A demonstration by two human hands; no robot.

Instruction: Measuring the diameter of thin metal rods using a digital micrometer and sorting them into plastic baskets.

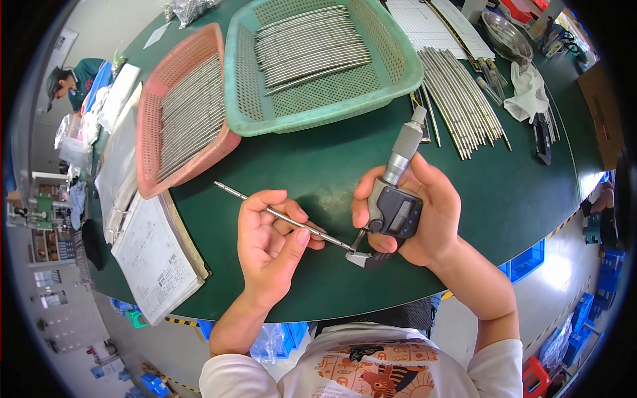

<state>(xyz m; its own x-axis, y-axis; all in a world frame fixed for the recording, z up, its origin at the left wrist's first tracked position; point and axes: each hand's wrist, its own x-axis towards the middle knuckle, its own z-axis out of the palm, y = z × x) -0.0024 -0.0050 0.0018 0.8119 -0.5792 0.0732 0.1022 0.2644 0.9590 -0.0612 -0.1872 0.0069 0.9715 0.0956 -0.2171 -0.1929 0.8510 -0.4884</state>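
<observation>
Nearest the person, just above the near edge of the green table [318, 166], both hands work together. The left hand [269, 242] is closed around a thin metal rod [282, 215], pinched between thumb and fingers, the rod's far end pointing toward the table's left side and its near end resting in the measuring gap of a digital micrometer [395, 205]. The right hand [424, 212] is wrapped around the micrometer's dark body, its display facing the person and its silver thimble tilted up toward the far edge. Hands, rod and micrometer are held above the table, near the middle of its near edge.

At the near left corner lies an open logbook [156, 255] with printed pages, and beyond it a stack of plastic-covered sheets [119, 159] along the left edge.

Further in, a pink basket [149, 126] holds many similar rods laid side by side. Just beside it, toward the middle of the far edge, a green basket [391, 50] holds another layer of rods. To the right of the green basket a loose bundle of rods [461, 99] lies straight on the table, with a white cloth [527, 93] near it and a dark tool [542, 139] just beside the cloth.

At the far right corner sit a paper form [431, 23] and a metal bowl [507, 36]. Past the far left edge another person [70, 83] bends over.
</observation>
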